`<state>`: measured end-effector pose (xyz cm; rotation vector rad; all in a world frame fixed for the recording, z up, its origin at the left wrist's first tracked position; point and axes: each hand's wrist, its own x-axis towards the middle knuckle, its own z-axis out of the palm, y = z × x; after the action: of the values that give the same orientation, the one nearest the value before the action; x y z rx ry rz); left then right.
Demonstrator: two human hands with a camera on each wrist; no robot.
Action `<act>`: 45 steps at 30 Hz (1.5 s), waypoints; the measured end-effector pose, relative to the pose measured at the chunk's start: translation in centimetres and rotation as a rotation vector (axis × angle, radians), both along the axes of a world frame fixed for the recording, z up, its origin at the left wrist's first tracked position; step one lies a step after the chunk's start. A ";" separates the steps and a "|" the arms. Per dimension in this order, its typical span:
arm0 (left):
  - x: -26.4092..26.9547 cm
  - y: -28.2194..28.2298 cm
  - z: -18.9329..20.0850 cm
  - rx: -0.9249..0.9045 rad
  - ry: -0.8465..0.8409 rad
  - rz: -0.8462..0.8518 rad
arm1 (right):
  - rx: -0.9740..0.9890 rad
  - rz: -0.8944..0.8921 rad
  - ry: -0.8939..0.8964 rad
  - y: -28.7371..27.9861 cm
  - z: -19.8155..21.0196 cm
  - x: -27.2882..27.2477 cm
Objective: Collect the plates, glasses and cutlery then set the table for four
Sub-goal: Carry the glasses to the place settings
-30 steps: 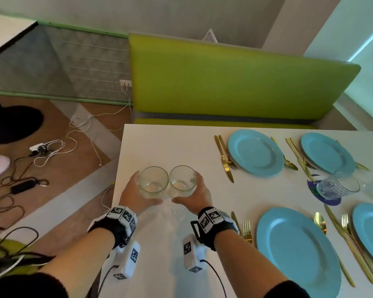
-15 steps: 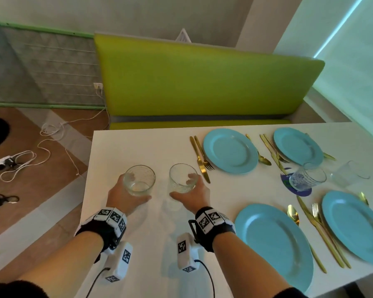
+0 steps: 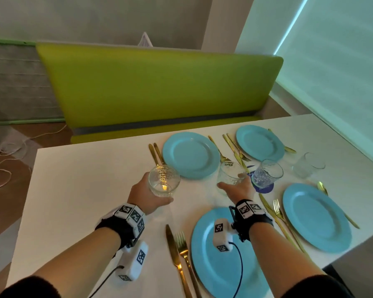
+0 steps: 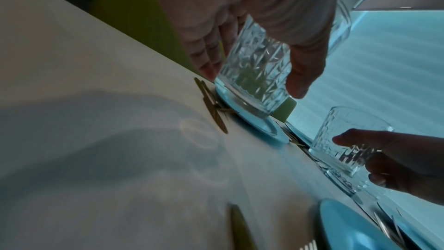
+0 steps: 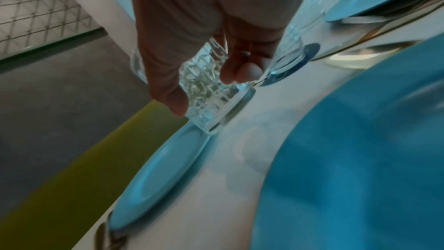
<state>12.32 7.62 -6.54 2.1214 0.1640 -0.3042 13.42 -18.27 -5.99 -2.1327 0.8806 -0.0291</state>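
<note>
My left hand (image 3: 146, 194) grips a clear cut glass (image 3: 163, 180) above the white table (image 3: 84, 179), near the far left blue plate (image 3: 191, 154); the left wrist view shows fingers and thumb curled round this glass (image 4: 254, 75), lifted off the surface. My right hand (image 3: 237, 189) holds a second glass (image 3: 232, 175) between the plates; its thumb and fingers wrap that glass (image 5: 211, 90). Two more glasses stand on the table: one (image 3: 267, 174) on a dark blue coaster, another (image 3: 309, 165) further right. Blue plates (image 3: 224, 254) (image 3: 316, 216) (image 3: 260, 143) lie with gold cutlery (image 3: 178, 257) beside them.
A lime green bench (image 3: 157, 87) runs along the table's far side. White cables (image 3: 7, 151) lie on the wooden floor at the left. The table's left half (image 3: 73, 211) carries no dishes. A pale blind (image 3: 342, 61) hangs at the right.
Both hands have carried their glasses rightwards from the table's left part towards the place settings, and have drawn apart. The head view has turned to the right.
</note>
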 end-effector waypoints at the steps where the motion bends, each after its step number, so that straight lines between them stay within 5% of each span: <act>1: 0.2 -0.7 0.0 0.000 0.005 -0.005 | -0.003 -0.020 0.012 -0.9 -0.3 0.1; 30: 0.5 -6.5 -1.1 0.039 0.043 0.016 | 0.061 -0.103 0.030 -6.3 -4.4 1.1; 45: -0.1 -7.4 -2.1 0.051 0.092 -0.042 | -0.018 0.031 0.100 -8.1 -4.6 -0.3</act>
<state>12.22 0.24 -8.61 2.1640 0.1833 -0.4271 13.10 -26.35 -10.61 -2.1793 0.9081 0.0859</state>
